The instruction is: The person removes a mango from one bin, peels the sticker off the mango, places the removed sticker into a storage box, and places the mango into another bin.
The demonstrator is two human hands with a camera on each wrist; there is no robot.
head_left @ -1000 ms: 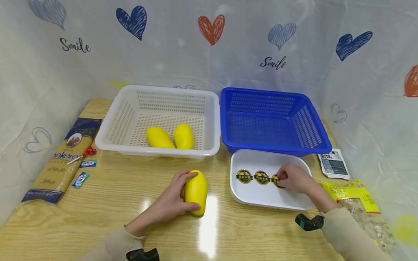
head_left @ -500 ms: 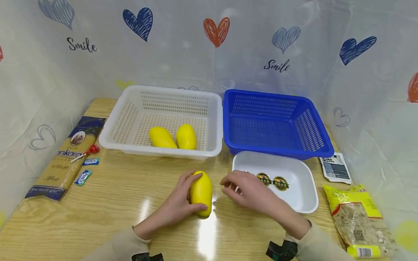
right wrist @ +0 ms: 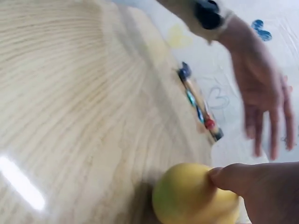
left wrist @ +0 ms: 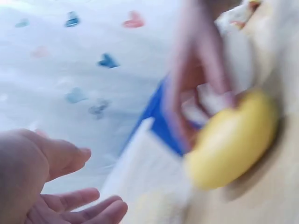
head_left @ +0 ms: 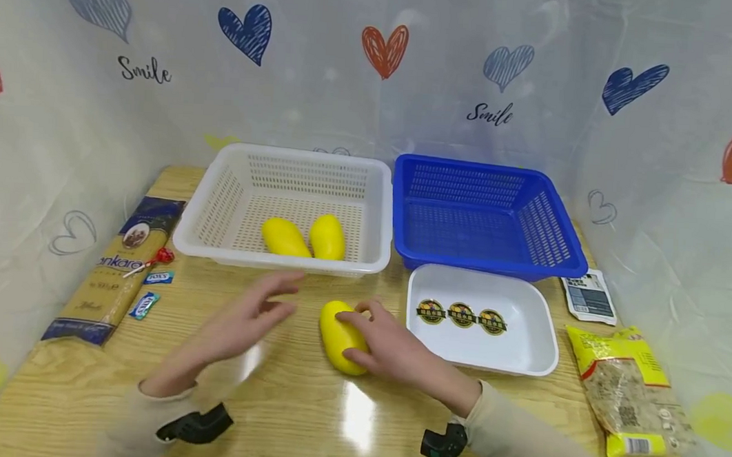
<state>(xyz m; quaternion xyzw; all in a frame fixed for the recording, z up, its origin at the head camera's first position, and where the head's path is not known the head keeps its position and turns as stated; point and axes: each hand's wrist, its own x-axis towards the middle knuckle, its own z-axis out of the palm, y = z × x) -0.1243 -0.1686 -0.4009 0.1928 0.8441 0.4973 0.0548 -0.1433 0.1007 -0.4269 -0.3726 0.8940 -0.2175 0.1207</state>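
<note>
A yellow mango (head_left: 337, 339) lies on the wooden table in front of the baskets. My right hand (head_left: 403, 350) holds it from the right side, thumb and fingers on its skin; the left wrist view shows these fingers spread over the mango (left wrist: 233, 140). My left hand (head_left: 241, 324) hovers to the left of the mango, apart from it, fingers loosely extended and nothing in them. Two more mangoes (head_left: 328, 237) lie in the white basket (head_left: 280, 261). Right of the hands, a white tray (head_left: 490, 356) carries three round black-and-gold labels (head_left: 462, 315).
A blue basket (head_left: 459, 223) stands behind the tray. Along the left lie a pasta packet (head_left: 105, 280), a red lollipop (head_left: 163, 255) and two small wrapped sweets (head_left: 144, 305). On the right are a flat grey-white packet (head_left: 589, 297) and a yellow-and-clear bag (head_left: 627, 394).
My right hand has left the tray's labels and moved left to take hold of the mango. My left hand has let go of it and drawn back to the left. The mango has tilted slightly.
</note>
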